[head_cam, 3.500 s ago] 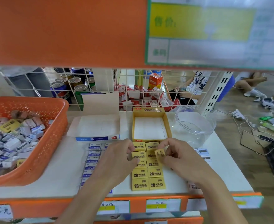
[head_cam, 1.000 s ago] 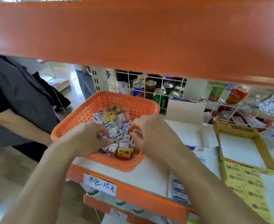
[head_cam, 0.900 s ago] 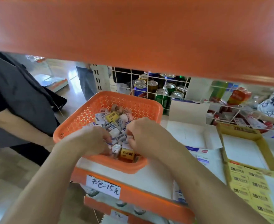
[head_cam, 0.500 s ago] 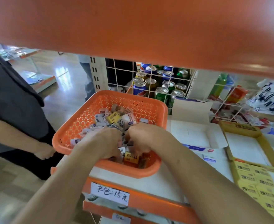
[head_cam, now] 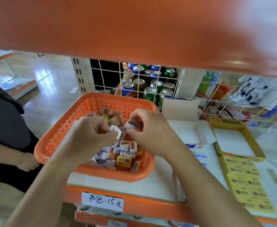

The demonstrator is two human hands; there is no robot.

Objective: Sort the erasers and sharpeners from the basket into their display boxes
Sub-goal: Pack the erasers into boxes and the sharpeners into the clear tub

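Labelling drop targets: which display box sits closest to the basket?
The white box with the blue front, just beside the orange basket; the yellow box lies farther right.

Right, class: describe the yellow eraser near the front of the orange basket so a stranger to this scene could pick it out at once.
Find the orange basket on the left of the white shelf. Inside, near its front wall, below the right hand, lies the yellow eraser. The pieces around it are mostly white or blue-and-white; it is yellow with dark 2B print.
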